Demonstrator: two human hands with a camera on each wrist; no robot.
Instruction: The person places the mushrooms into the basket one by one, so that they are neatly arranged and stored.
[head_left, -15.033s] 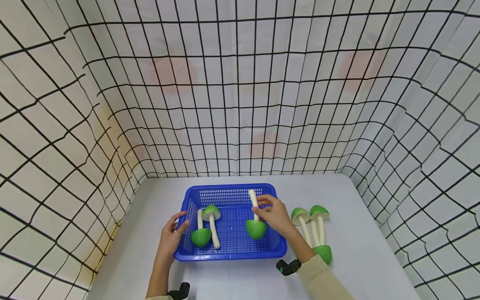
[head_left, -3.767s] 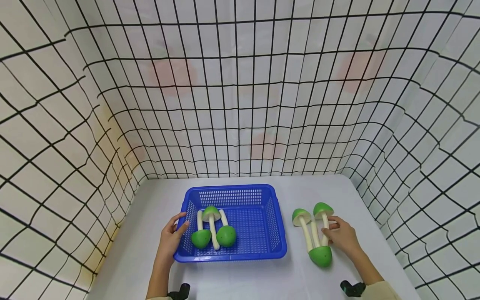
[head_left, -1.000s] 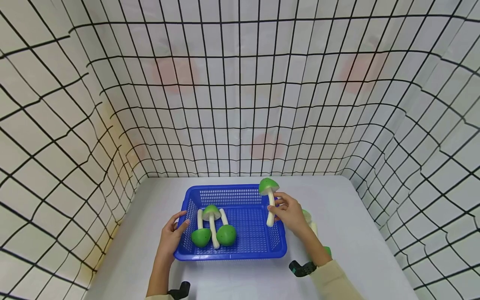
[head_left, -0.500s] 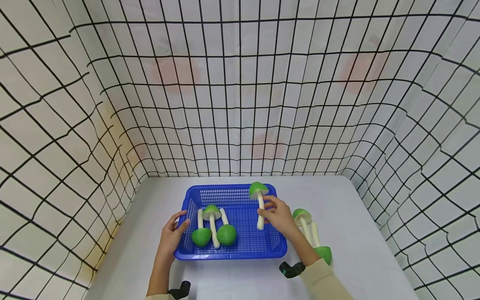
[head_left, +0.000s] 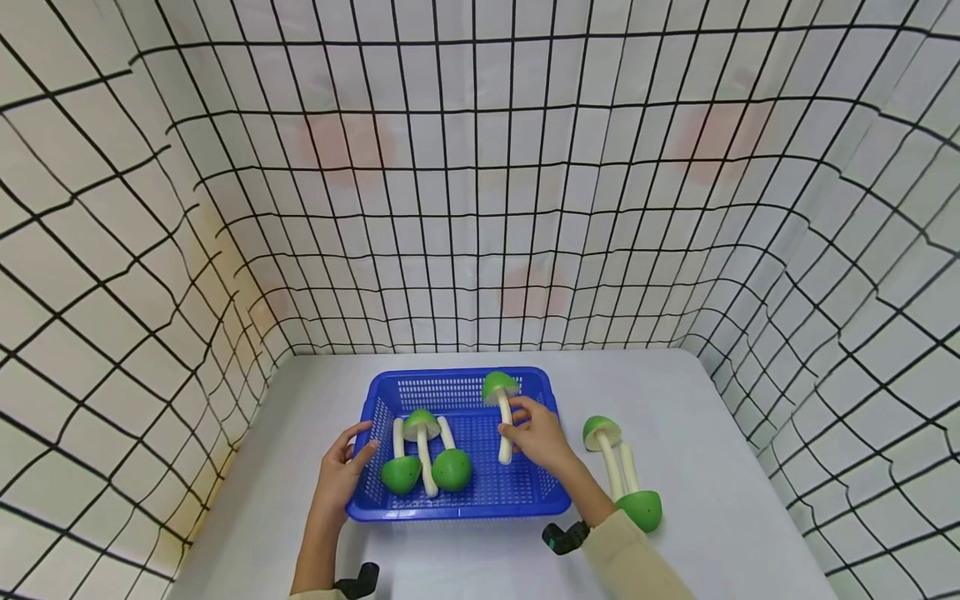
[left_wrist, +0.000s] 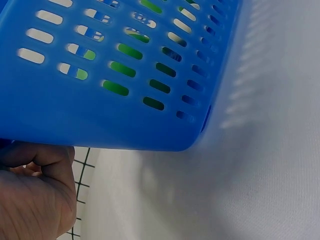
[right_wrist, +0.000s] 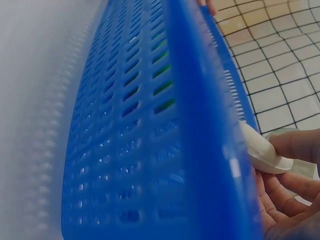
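Note:
My right hand (head_left: 538, 435) pinches the white stem of a toy mushroom (head_left: 505, 421) over the right half of a blue plastic basket (head_left: 459, 513). Its green cap points to the back and its stem end toward me; the right wrist view shows the stem (right_wrist: 262, 152) between thumb and fingers. Three more mushrooms lie side by side in the basket's left half, the middle one (head_left: 422, 450) with its cap at the back, the outer two with caps in front. My left hand (head_left: 342, 471) grips the basket's left rim, fingers (left_wrist: 42, 160) curled at the edge.
Right of the basket, two mushrooms lie on the white table (head_left: 720, 500), one cap (head_left: 602, 432) at the back and one cap (head_left: 640, 510) in front. Black grid netting (head_left: 480, 250) over white cloth encloses the table at the back and both sides.
A third mushroom has been laid in the basket, and my right hand has lifted another from the right-hand group and carried it left over the basket. My left hand stays at the rim.

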